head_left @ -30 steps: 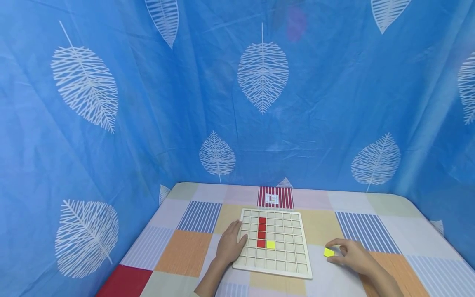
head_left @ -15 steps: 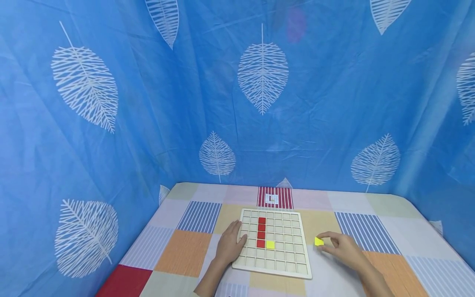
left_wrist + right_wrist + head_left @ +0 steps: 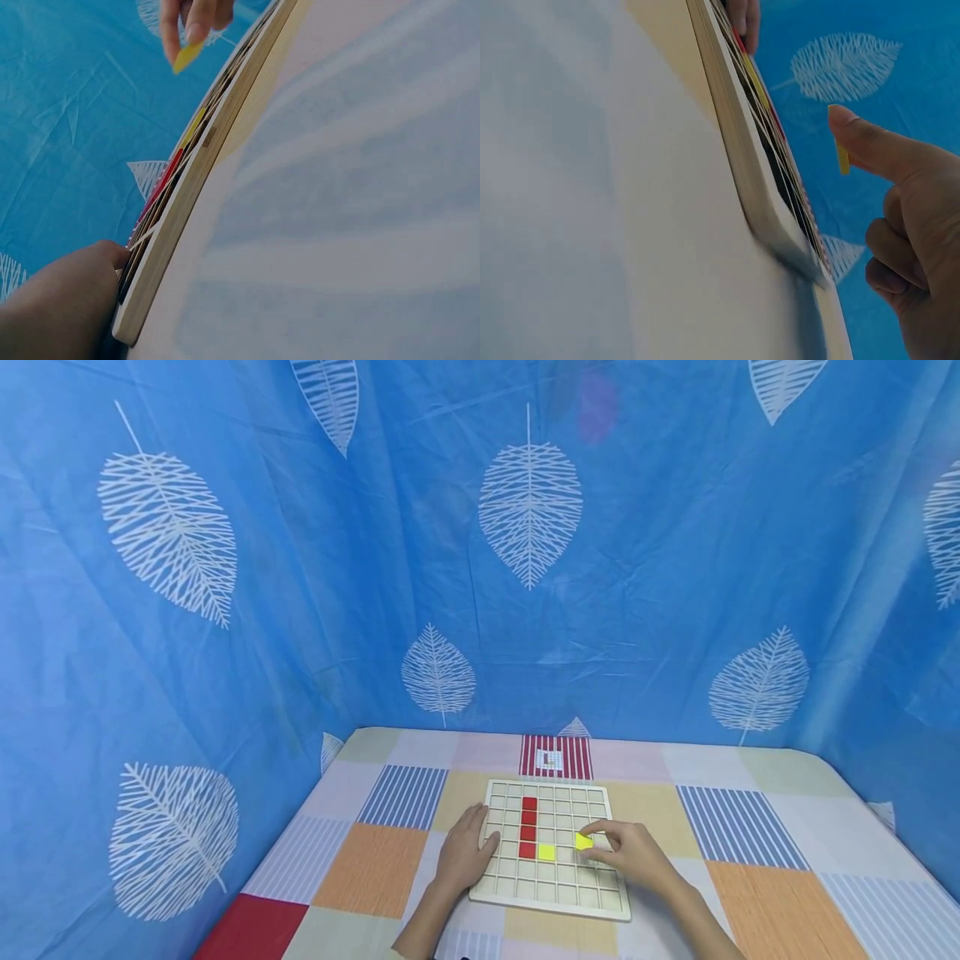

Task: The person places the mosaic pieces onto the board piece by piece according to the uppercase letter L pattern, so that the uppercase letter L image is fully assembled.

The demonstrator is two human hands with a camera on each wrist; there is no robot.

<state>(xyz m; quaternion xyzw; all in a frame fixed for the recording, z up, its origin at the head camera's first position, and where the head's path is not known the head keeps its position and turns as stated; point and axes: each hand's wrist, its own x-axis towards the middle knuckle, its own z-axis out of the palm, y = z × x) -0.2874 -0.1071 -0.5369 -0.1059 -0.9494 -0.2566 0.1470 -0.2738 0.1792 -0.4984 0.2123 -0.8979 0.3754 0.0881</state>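
Note:
A square wooden grid board [image 3: 551,902] lies on the table. Red square tiles [image 3: 528,819] form a column in its cells, with one yellow tile [image 3: 547,852] beside the lowest red one. My right hand [image 3: 630,853] pinches another yellow tile [image 3: 583,842] between thumb and finger, over the right part of the board. In the right wrist view that thin tile [image 3: 843,154] is raised above the board, its other fingers curled in. My left hand [image 3: 463,853] rests flat along the board's left edge, fingers extended, thumb over the rim.
A small card [image 3: 550,760] with a printed grid pattern lies beyond the board, on a red striped patch of the patchwork tablecloth [image 3: 390,868]. Blue leaf-print curtains [image 3: 637,610] enclose the table at the back and sides.
My right hand has carried the pinched yellow tile leftward from the tablecloth right of the board to over the board's cells. The left hand has stayed at the left edge.

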